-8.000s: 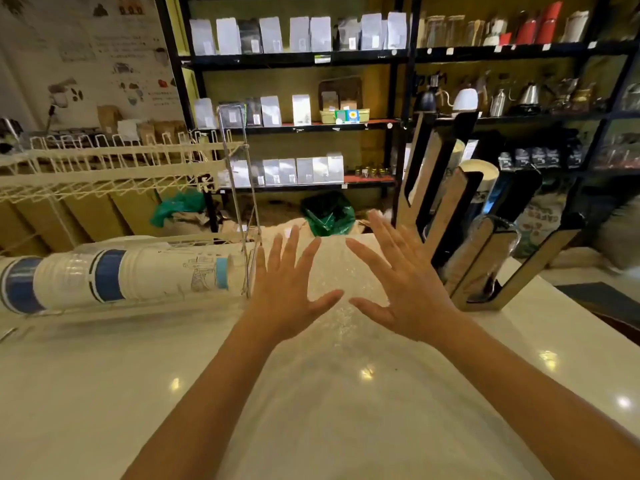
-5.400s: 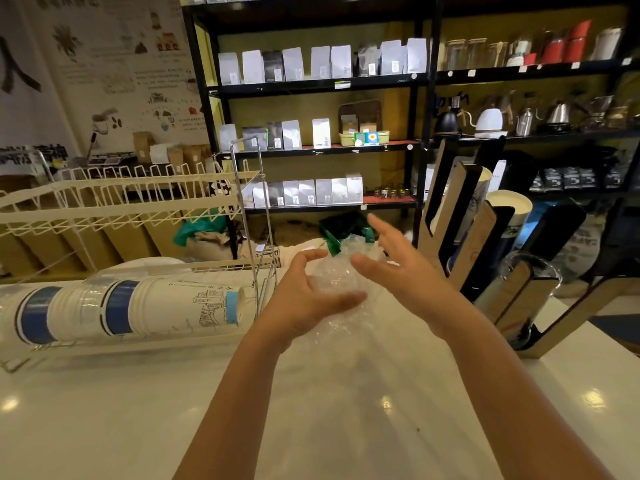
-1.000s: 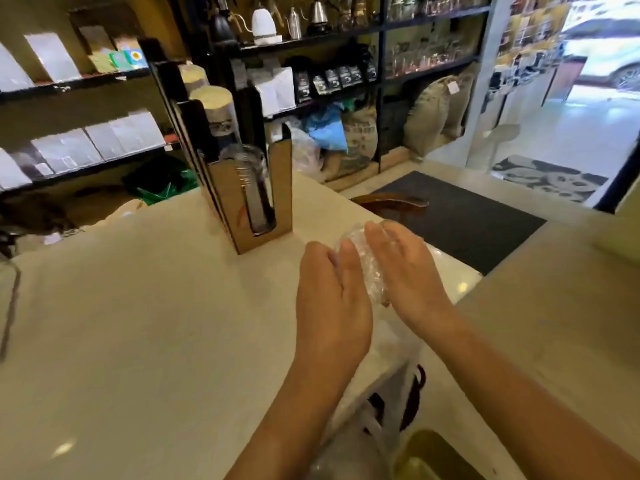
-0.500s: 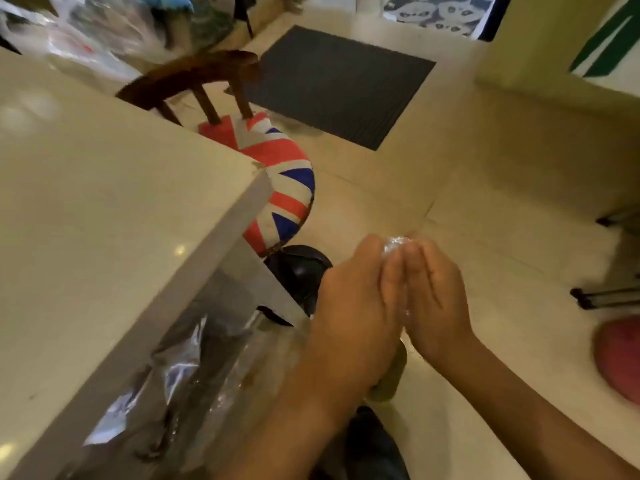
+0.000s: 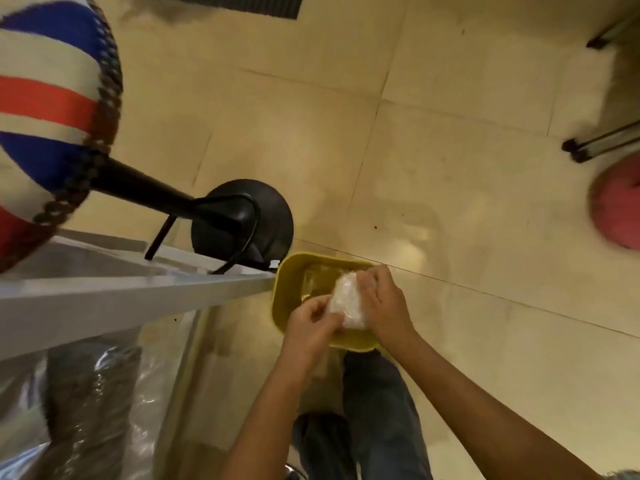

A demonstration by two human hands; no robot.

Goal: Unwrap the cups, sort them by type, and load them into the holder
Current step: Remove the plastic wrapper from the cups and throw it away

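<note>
1. The person holds a crumpled ball of clear plastic wrap [image 5: 347,304] between both hands, directly over a yellow bin [image 5: 287,292] that stands on the floor [image 5: 450,168] beside the corner of the desk [image 5: 104,299].
2. The left hand [image 5: 311,327] has its grip closed on the near side of the wad, fingertips pinching it; the right hand [image 5: 382,306] cups and presses the far side, also closed on it.
3. The wrap looks very light, soft and springy; it will likely try to unfold once released, and thin film tends to cling to skin.
4. A firm squeeze around the whole wad suits it best; there is nothing fragile here.
5. No cups or holder show in this view.
</note>
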